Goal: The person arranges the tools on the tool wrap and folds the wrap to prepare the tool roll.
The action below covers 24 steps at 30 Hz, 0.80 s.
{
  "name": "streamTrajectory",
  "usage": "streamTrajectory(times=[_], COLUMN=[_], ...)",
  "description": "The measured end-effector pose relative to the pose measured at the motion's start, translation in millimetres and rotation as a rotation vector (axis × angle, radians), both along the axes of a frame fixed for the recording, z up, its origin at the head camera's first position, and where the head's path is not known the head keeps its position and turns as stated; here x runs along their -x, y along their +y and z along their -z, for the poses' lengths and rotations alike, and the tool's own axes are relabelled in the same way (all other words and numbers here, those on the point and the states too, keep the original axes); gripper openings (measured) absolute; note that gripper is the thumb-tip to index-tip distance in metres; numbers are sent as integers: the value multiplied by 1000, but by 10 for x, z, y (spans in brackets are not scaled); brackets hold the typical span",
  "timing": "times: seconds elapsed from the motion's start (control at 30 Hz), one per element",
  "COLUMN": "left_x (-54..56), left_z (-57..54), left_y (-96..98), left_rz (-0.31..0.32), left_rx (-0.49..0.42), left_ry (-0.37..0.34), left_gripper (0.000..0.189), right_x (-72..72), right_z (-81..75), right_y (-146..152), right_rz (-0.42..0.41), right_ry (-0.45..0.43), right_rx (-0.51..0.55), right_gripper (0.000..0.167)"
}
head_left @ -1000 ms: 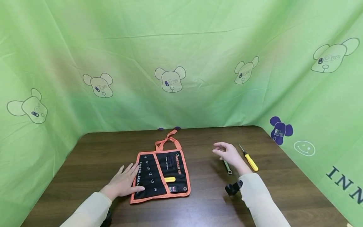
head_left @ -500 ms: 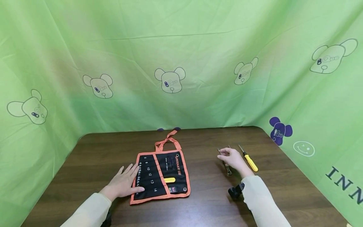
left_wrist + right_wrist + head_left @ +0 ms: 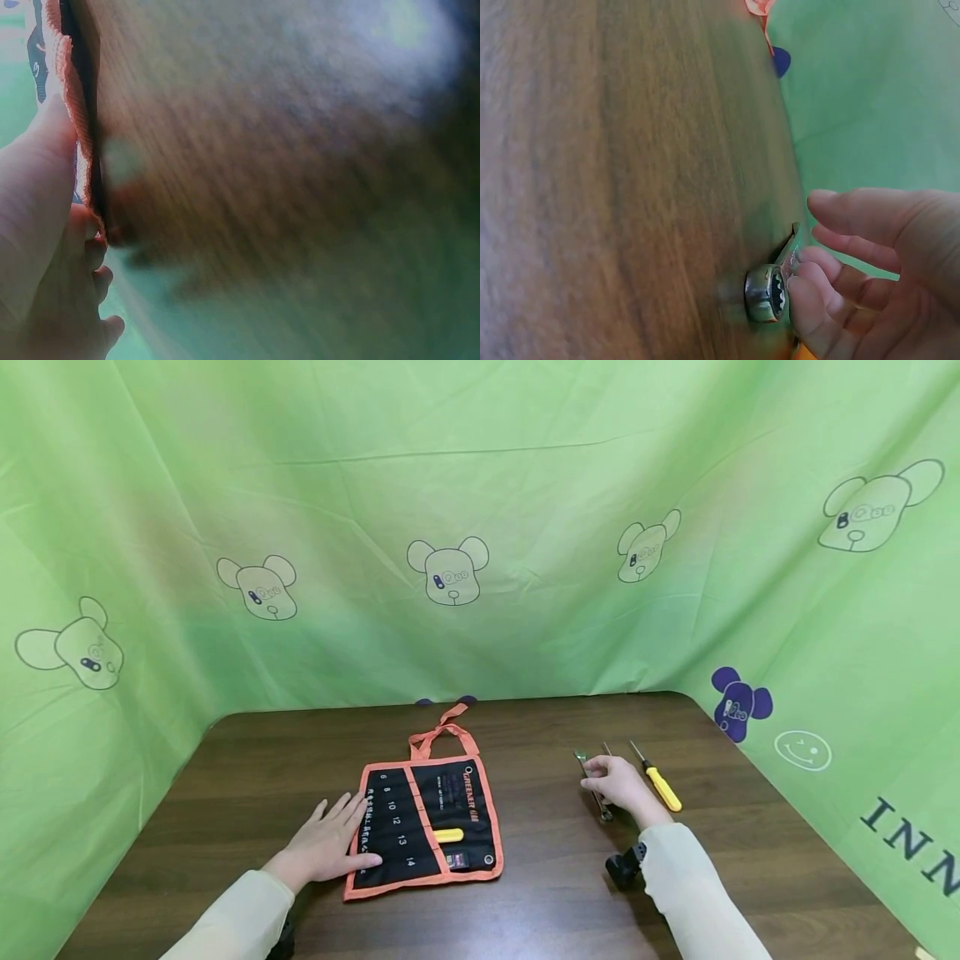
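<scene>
My left hand (image 3: 322,847) lies with spread fingers on the left edge of a black tool pouch (image 3: 397,827) with orange trim. In the left wrist view, the pouch's orange edge (image 3: 75,112) is beside the thumb. My right hand (image 3: 618,785) is over a metal wrench (image 3: 582,763) lying on the table. In the right wrist view, the wrench's ring end (image 3: 766,292) is close against loosely bent fingers, while the thumb stands apart from it. Whether those fingers touch the wrench is hard to tell. A thin shaft (image 3: 607,748) shows just behind the right hand; the remainder is hidden.
A screwdriver (image 3: 663,787) with a yellow handle lies right of the right hand. Another yellow handle (image 3: 449,836) shows in the pouch. Orange ties (image 3: 444,739) extend from the pouch's far edge. A green curtain (image 3: 465,643) hangs behind the brown table (image 3: 300,743).
My right hand has come down from above the wrench and shifted slightly right, so the wrench's far end now shows. The left hand and the pouch have stayed put.
</scene>
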<state>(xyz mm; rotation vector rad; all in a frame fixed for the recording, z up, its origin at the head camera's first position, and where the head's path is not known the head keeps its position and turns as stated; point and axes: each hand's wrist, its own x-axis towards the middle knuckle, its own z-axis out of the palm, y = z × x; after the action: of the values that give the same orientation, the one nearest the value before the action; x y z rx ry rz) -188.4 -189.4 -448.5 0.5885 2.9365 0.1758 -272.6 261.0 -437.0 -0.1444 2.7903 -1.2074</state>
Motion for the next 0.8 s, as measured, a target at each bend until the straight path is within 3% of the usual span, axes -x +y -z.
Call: streamTrajectory(times=[0.8], left_x=[14], left_z=[34], left_y=[-38], left_rz=[20], left_rx=[-17], left_ry=[12], left_gripper=[94], right_x=[5], right_z=[81], right_y=[-41], right_rz=[52], right_ry=[-21], right_rx=[-93], right_gripper=[12])
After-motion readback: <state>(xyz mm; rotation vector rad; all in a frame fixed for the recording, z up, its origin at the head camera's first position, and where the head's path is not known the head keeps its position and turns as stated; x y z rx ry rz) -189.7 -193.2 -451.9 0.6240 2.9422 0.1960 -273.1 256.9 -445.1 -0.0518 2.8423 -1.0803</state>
